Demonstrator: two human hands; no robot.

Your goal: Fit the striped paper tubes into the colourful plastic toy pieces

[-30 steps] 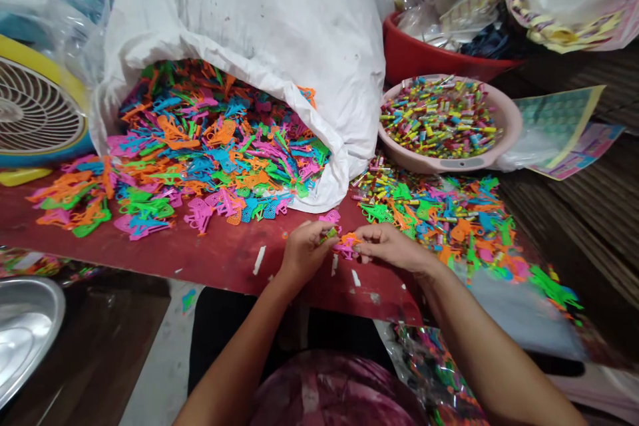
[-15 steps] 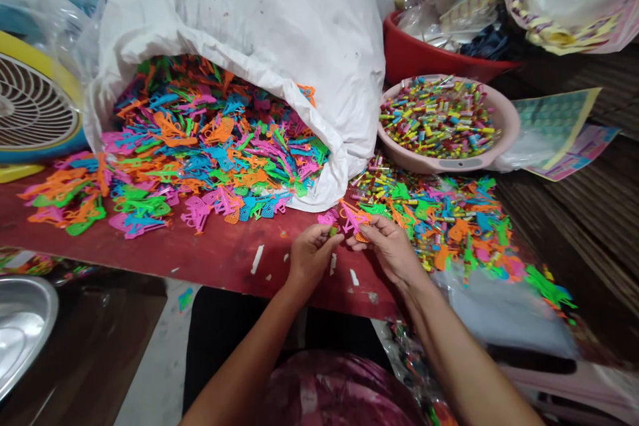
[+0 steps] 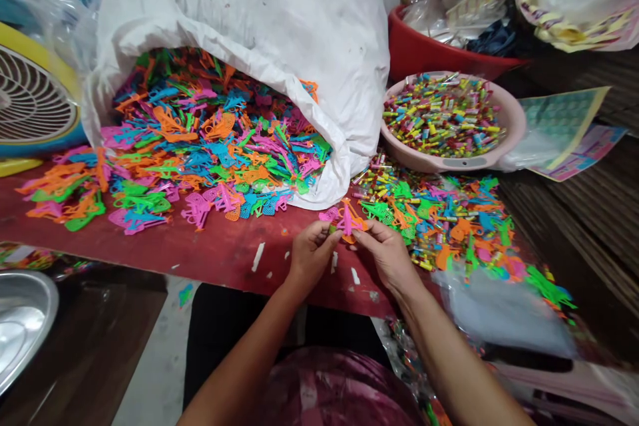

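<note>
Toys (image 3: 348, 219), one pink and one orange, are pinched in our right hand (image 3: 384, 249) over the table's (image 3: 214, 256) near edge at 6 o'clock, our left hand (image 3: 309, 256) curled against them from 9 o'clock, though we cannot tell what it grips. A mixed heap (image 3: 449, 219) lies at 3 o'clock, yet the sack (image 3: 259, 13) at 11 o'clock and bowl (image 3: 449, 161) at 1 o'clock look full, so we judge most remains.
</note>
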